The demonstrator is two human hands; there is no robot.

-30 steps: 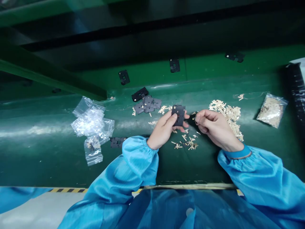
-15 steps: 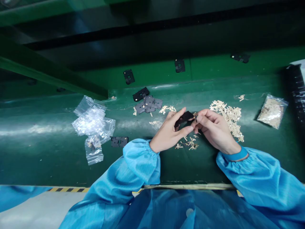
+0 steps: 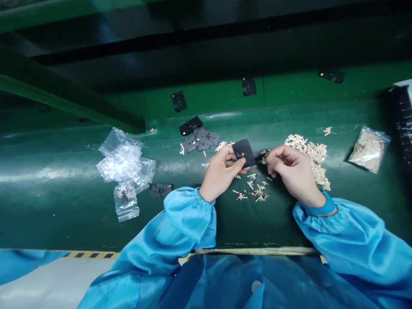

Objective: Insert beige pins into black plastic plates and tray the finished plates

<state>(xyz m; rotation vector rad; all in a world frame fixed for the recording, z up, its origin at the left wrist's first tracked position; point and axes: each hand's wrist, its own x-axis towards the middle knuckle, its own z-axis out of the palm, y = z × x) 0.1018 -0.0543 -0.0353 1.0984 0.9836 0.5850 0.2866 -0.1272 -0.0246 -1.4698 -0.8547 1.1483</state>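
Note:
A flat black plastic plate (image 3: 243, 151) is pinched between the thumb and fingers of my left hand (image 3: 222, 174), its smooth side with a few small marks facing up. Just right of it, my right hand (image 3: 289, 171) is closed in a pinch; a tiny dark piece seems to show at the fingertips, too small to name. Below both hands lie loose cream-coloured small strips (image 3: 257, 191). A larger heap of such pieces (image 3: 309, 154) sits behind my right hand, partly hidden by it. Left of my left hand, several black plates (image 3: 201, 138) overlap in a pile.
Clear zip bags (image 3: 124, 161) lie at the left, with a single black plate (image 3: 161, 190) beside them. A filled clear bag (image 3: 368, 150) rests at the right. Several plates, one a black plate (image 3: 249, 86), stand along the back. A green beam (image 3: 80, 96) slants in from the left.
My left hand has turned the black plate over, from its recessed side to its smooth side. My right hand met the plate midway and is now slightly apart from it, still pinched.

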